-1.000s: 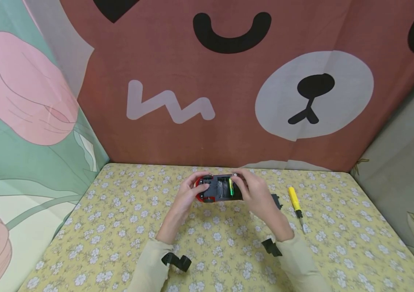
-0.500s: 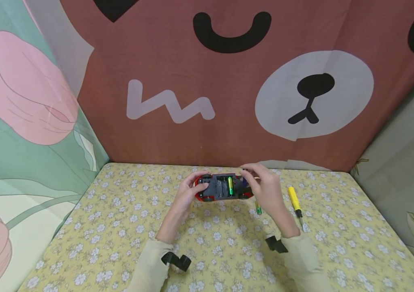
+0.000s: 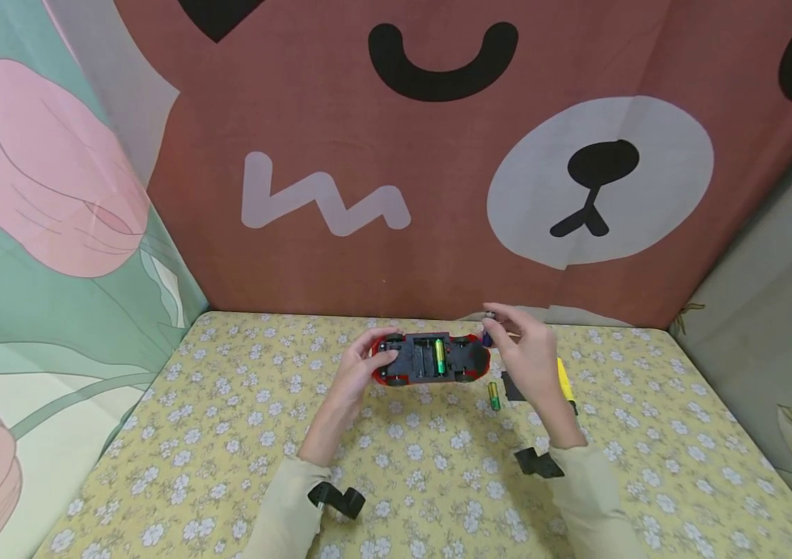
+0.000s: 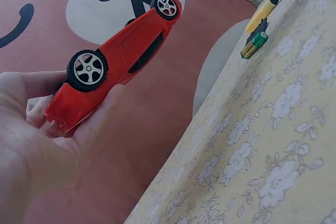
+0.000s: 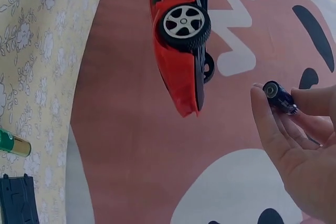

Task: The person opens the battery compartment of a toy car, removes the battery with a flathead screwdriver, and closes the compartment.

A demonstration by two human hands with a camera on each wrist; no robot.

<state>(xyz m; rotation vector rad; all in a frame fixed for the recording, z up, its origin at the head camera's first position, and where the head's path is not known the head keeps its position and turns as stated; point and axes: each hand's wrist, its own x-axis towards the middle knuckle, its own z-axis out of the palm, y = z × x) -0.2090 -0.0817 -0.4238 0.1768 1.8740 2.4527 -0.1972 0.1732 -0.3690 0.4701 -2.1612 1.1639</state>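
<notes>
My left hand [image 3: 359, 365] grips one end of a red toy car [image 4: 126, 53], held upside down above the table. The car's dark underside [image 3: 403, 361] faces me, its battery compartment uncovered. One green battery [image 3: 440, 355] lies in the compartment, with bare slots to its left. Off the car's right end, my right hand [image 3: 529, 353] pinches a dark blue battery [image 5: 280, 97] between fingers and thumb, apart from the car. A second green battery [image 3: 494, 396] lies on the table below the right hand.
A black battery cover [image 5: 18, 199] lies on the table near the loose green battery. Partly hidden behind the right hand is a yellow screwdriver [image 4: 263, 11]. Floral cloth [image 3: 228, 435] covers the table, and a bear-print curtain [image 3: 340, 272] hangs behind it.
My right hand has moved right, away from the compartment, carrying the blue battery. The loose green battery and cover have come into sight. My left hand keeps the car nearly still.
</notes>
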